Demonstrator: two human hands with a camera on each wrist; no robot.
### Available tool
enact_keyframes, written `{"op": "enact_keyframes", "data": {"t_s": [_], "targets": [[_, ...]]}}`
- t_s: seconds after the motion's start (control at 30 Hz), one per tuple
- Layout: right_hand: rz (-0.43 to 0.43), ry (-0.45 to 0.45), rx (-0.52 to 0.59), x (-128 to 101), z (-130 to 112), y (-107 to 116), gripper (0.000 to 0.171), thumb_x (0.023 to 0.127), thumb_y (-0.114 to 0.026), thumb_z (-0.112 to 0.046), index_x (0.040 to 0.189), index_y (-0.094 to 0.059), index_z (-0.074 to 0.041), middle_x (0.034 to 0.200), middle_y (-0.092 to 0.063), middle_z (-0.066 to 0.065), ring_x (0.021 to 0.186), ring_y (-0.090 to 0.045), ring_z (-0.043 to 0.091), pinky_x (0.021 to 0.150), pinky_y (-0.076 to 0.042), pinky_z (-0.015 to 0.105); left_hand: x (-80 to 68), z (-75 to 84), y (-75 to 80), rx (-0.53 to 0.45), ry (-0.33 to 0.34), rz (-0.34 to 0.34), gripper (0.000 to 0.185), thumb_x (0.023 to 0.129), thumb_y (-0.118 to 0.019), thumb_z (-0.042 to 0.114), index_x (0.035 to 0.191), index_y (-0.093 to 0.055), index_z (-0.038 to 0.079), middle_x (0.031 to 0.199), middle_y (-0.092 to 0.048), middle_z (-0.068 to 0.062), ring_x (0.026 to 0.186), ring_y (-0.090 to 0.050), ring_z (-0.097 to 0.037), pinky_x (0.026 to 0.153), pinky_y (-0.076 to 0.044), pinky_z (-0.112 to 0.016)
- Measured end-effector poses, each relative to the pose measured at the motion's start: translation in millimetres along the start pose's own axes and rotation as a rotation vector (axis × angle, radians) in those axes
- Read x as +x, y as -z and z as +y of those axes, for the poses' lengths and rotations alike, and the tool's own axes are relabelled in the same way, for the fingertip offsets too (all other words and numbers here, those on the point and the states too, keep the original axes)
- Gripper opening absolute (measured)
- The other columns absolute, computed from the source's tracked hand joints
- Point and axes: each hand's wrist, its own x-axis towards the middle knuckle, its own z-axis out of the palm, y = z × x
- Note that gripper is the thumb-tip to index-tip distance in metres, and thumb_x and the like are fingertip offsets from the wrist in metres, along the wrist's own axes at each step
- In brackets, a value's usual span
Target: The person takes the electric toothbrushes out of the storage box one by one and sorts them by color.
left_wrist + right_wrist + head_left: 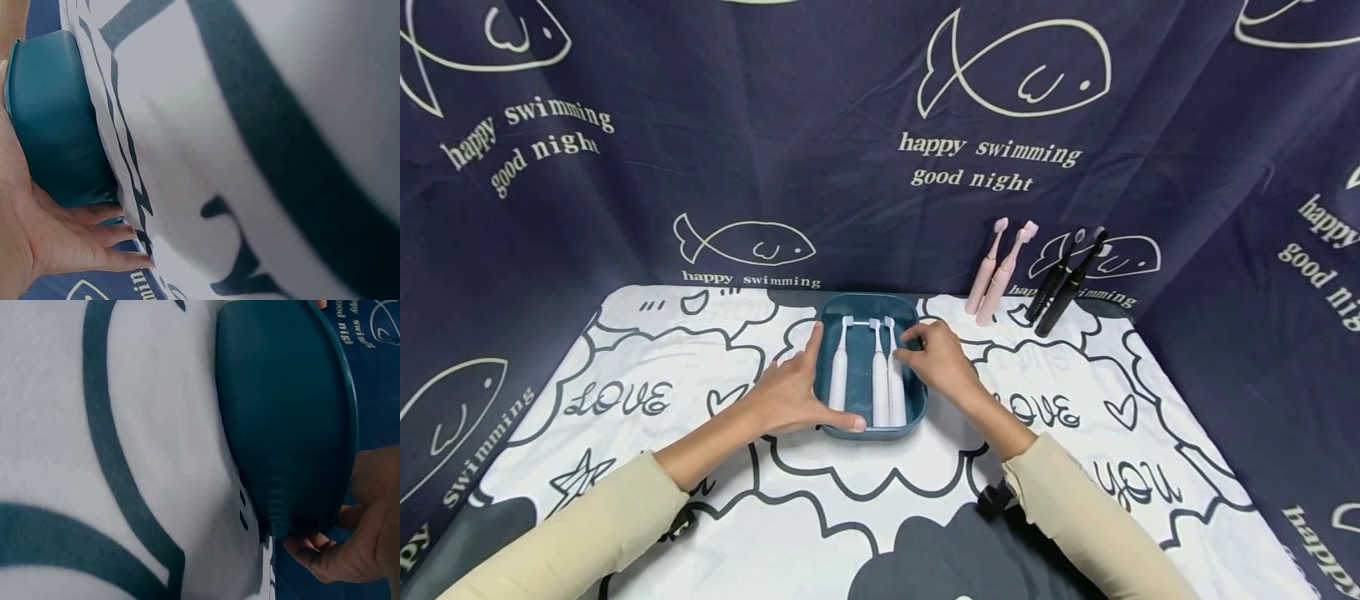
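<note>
Three white electric toothbrushes lie lengthwise in a dark teal box (877, 301). The left toothbrush (839, 379) lies apart; the middle toothbrush (880, 387) and the right toothbrush (896, 392) are side by side. My left hand (788, 390) spans the box's front left corner, thumb along the front rim, fingers along the outer left wall; in the left wrist view these fingers (106, 255) are stretched out. At the right rim, my right hand (942, 358) reaches over with thumb and index fingertips apart, right at the right toothbrush. The right wrist view hides the box's inside.
Two pink toothbrushes (996, 282) and two black toothbrushes (1065, 287) stand upright at the table's back right, near the dark blue fish-print curtain (850, 150). A white cloth (880, 492) with black drawings covers the table.
</note>
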Motion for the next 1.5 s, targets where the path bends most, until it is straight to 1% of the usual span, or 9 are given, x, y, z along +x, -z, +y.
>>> {"op": "enact_keyframes", "data": {"t_s": [0.13, 0.3, 0.57, 0.77, 1.0, 1.13, 1.3, 1.4, 1.5], "targets": [[0.038, 0.010, -0.087, 15, 23, -21, 0.031, 0.096, -0.085, -0.032, 0.118, -0.083, -0.009, 0.121, -0.072, 0.020, 0.124, -0.060, 0.034, 0.110, -0.053, 0.049, 0.0, -0.2, 0.3, 0.000, 0.007, -0.004, 0.174, 0.063, -0.085, 0.098, 0.182, 0.012, 0.017, 0.180, -0.039, -0.027, 0.158, -0.052, -0.050, 0.122, -0.050, -0.068], [0.028, -0.010, -0.155, 21, 29, -32, 0.036, 0.098, -0.087, -0.036, 0.120, -0.080, -0.008, 0.128, -0.070, 0.019, 0.134, -0.056, 0.035, 0.115, -0.051, 0.050, -0.3, -1.3, 0.6, -0.005, 0.011, 0.002, 0.174, 0.062, -0.086, 0.098, 0.182, 0.012, 0.017, 0.180, -0.040, -0.027, 0.158, -0.052, -0.050, 0.122, -0.050, -0.069], [0.018, 0.046, -0.258, 34, 48, -50, 0.038, 0.095, -0.089, -0.042, 0.108, -0.080, -0.008, 0.106, -0.070, 0.011, 0.112, -0.057, 0.030, 0.100, -0.055, 0.047, -1.0, -2.5, -0.6, -0.011, 0.010, 0.006, 0.174, 0.062, -0.086, 0.097, 0.183, 0.011, 0.018, 0.180, -0.039, -0.026, 0.158, -0.053, -0.050, 0.121, -0.050, -0.068], [0.026, 0.095, -0.323, 35, 53, -53, 0.039, 0.089, -0.090, -0.045, 0.071, -0.073, -0.015, 0.082, -0.066, 0.006, 0.096, -0.054, 0.028, 0.083, -0.054, 0.045, 0.9, -1.6, -2.1, -0.013, -0.008, 0.013, 0.174, 0.063, -0.086, 0.097, 0.182, 0.012, 0.017, 0.180, -0.041, -0.026, 0.157, -0.053, -0.050, 0.123, -0.049, -0.068], [-0.011, 0.081, -0.360, 32, 51, -51, 0.056, 0.091, -0.088, -0.046, 0.049, -0.063, -0.020, 0.084, -0.060, 0.009, 0.089, -0.059, 0.031, 0.079, -0.057, 0.046, 0.9, -0.2, -2.1, -0.014, -0.033, 0.023, 0.173, 0.064, -0.087, 0.095, 0.182, 0.013, 0.018, 0.180, -0.039, -0.026, 0.160, -0.049, -0.050, 0.127, -0.042, -0.072], [0.029, 0.111, -0.348, 22, 37, -45, 0.051, 0.093, -0.087, -0.043, 0.058, -0.070, -0.010, 0.075, -0.066, 0.012, 0.093, -0.062, 0.034, 0.082, -0.056, 0.050, 0.0, 0.3, -1.6, -0.013, -0.033, 0.023, 0.173, 0.065, -0.088, 0.094, 0.182, 0.011, 0.016, 0.182, -0.037, -0.025, 0.163, -0.046, -0.051, 0.128, -0.038, -0.075], [0.101, 0.130, -0.329, 4, 11, -34, 0.037, 0.094, -0.081, -0.034, 0.090, -0.075, 0.002, 0.087, -0.068, 0.018, 0.091, -0.067, 0.038, 0.079, -0.057, 0.056, -0.2, 0.3, -0.9, -0.010, -0.018, 0.025, 0.174, 0.062, -0.087, 0.096, 0.183, 0.011, 0.017, 0.182, -0.037, -0.025, 0.161, -0.047, -0.052, 0.127, -0.043, -0.071], [0.115, 0.132, -0.299, -14, -17, -20, 0.029, 0.096, -0.076, -0.024, 0.092, -0.070, 0.004, 0.091, -0.066, 0.023, 0.088, -0.068, 0.041, 0.081, -0.059, 0.057, 0.2, -0.2, -1.1, -0.011, -0.018, 0.030, 0.175, 0.062, -0.087, 0.096, 0.183, 0.010, 0.016, 0.183, -0.036, -0.024, 0.162, -0.047, -0.051, 0.127, -0.042, -0.072], [0.140, 0.139, -0.287, -21, -24, -18, 0.026, 0.100, -0.072, -0.022, 0.091, -0.065, 0.002, 0.089, -0.064, 0.023, 0.086, -0.068, 0.042, 0.080, -0.059, 0.056, 0.7, -0.7, -2.1, -0.009, -0.020, 0.031, 0.174, 0.063, -0.087, 0.096, 0.183, 0.010, 0.015, 0.183, -0.035, -0.023, 0.163, -0.045, -0.050, 0.128, -0.039, -0.074]]}}
